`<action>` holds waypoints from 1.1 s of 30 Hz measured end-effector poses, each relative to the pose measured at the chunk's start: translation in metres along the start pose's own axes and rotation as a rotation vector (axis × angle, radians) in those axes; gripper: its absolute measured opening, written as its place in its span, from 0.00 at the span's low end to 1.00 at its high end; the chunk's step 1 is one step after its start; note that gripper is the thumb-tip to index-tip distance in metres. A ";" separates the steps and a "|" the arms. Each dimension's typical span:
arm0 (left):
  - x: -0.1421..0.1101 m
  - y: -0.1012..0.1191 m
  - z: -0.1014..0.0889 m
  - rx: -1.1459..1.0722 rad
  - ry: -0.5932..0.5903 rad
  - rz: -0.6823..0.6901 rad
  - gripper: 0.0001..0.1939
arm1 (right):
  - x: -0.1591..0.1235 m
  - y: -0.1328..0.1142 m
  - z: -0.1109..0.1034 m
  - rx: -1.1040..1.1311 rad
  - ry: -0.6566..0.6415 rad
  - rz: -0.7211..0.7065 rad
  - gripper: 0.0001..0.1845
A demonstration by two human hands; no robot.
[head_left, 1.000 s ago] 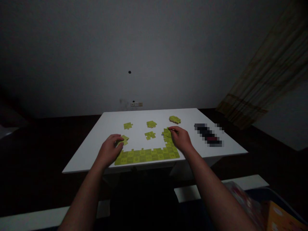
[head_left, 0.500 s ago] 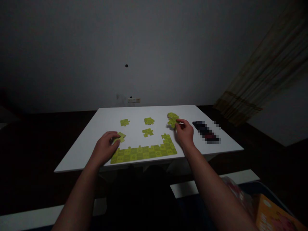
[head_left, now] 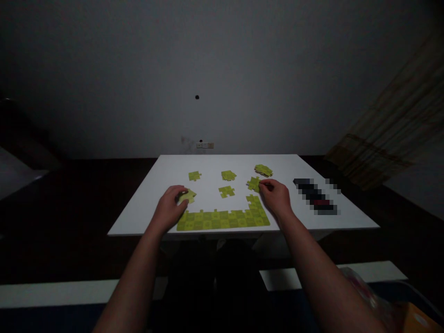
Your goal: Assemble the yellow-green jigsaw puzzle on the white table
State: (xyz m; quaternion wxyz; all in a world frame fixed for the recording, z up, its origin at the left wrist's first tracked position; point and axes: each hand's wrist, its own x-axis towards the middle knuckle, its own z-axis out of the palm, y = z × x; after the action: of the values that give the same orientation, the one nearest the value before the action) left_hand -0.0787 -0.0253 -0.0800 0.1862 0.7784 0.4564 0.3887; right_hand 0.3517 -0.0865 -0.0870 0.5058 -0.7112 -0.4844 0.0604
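Several green jigsaw pieces are joined into an L-shaped strip (head_left: pixel 222 220) along the table's near edge, its short arm rising at the right. Just above that arm, my right hand (head_left: pixel 275 196) pinches a puzzle piece (head_left: pixel 254 184) by its right side. My left hand (head_left: pixel 169 206) curls its fingers around a paler puzzle piece (head_left: pixel 188 196) near the strip's left end. Between the hands lies a loose puzzle piece (head_left: pixel 226 192). Farther back are another loose piece (head_left: pixel 194 175), a small pile of pieces (head_left: pixel 228 175) and a taller stack of pieces (head_left: pixel 263 170).
The white table (head_left: pixel 138 212) stands before a grey wall with a socket strip (head_left: pixel 205 145). A pixelated dark object (head_left: pixel 315 196) lies at the table's right. At the lower right are a plastic bag (head_left: pixel 364 289) and an orange box (head_left: pixel 416 319).
My right hand has brought its piece away from the stack, nearer the strip's right arm. My left hand stays at its piece. The whole view has shifted.
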 end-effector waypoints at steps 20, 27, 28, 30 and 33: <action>-0.004 0.009 0.000 -0.128 0.043 -0.193 0.27 | -0.001 0.008 0.002 -0.070 -0.148 -0.103 0.18; -0.004 0.013 -0.003 -0.075 0.052 -0.195 0.26 | 0.000 0.007 0.003 -0.044 -0.124 -0.090 0.16; -0.004 0.013 -0.003 -0.073 0.056 -0.202 0.26 | 0.000 0.008 0.003 -0.039 -0.118 -0.091 0.16; -0.003 0.013 -0.003 -0.071 0.061 -0.215 0.26 | 0.000 0.009 0.004 -0.038 -0.112 -0.087 0.16; -0.003 0.011 -0.002 -0.055 0.075 -0.235 0.26 | 0.000 0.011 0.004 -0.047 -0.116 -0.082 0.17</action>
State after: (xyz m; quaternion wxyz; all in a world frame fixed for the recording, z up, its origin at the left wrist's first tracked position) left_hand -0.0753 -0.0334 -0.0728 0.2347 0.6991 0.5403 0.4052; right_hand 0.3563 -0.0844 -0.0976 0.4622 -0.6977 -0.5429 0.0696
